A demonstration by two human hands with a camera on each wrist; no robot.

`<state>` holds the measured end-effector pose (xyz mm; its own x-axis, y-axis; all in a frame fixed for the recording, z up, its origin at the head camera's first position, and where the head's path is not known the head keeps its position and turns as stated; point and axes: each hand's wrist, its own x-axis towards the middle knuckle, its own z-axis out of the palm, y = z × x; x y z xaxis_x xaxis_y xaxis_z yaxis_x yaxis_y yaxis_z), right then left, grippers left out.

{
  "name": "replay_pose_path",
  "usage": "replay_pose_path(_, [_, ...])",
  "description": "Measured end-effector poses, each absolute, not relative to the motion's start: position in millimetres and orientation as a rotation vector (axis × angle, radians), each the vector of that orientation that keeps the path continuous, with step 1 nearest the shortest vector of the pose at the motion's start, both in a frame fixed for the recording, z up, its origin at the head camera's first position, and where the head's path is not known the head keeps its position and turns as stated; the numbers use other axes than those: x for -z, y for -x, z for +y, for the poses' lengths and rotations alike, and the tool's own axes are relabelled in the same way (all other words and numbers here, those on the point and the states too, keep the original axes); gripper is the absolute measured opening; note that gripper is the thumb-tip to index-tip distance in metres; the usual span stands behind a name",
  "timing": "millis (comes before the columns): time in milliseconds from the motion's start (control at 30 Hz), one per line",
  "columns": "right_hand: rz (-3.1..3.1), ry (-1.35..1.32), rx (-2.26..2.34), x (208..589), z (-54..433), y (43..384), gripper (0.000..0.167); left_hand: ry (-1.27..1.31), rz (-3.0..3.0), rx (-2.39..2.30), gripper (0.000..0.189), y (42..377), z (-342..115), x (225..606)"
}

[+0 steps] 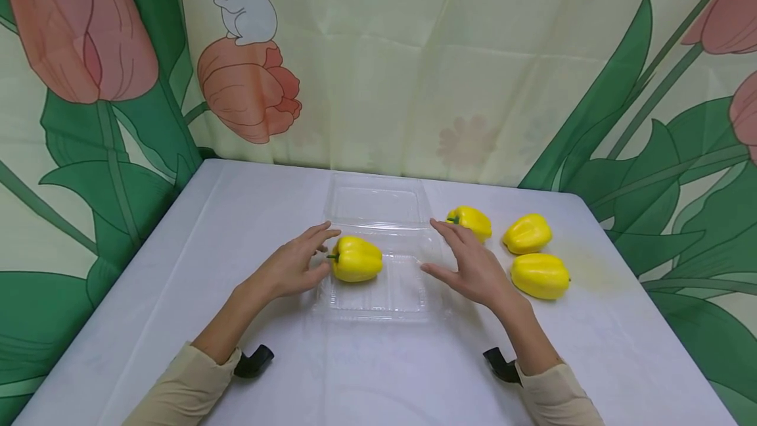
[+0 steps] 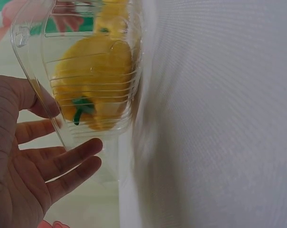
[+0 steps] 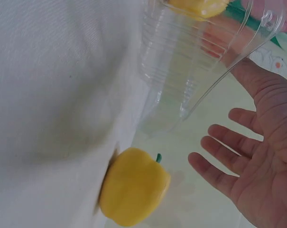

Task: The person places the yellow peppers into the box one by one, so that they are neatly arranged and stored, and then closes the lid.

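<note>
A clear plastic clamshell box [image 1: 378, 311] lies with its lid [image 1: 378, 206] folded back on the table. In its left part sits a yellow bell pepper [image 1: 357, 260], its green stem [image 2: 80, 108] pointing left in the head view. My left hand [image 1: 291, 266] is at the box's left side, fingers spread; in the left wrist view its thumb [image 2: 47, 105] overlaps the rim. At the right side, my right hand [image 1: 478, 270] has its fingers extended and apart, with nothing in its palm [image 3: 271, 175]; its thumb [image 3: 250, 73] is near the rim.
Several more items surround the box: a yellow bell pepper [image 1: 476, 221] stands just beyond my right hand, with two others [image 1: 528, 233] farther right. The white-covered table [image 1: 378, 373] ends at a flower-print curtain [image 1: 378, 84].
</note>
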<state>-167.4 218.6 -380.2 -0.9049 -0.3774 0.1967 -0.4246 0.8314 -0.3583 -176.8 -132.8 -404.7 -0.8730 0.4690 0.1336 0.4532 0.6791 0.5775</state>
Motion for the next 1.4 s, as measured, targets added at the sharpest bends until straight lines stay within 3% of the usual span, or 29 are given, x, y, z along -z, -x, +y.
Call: replay_pose_path(1400, [-2.935, -0.427, -0.540, 378, 264, 164, 0.081, -0.809, 2.852, -0.998, 0.059, 180, -134, 407])
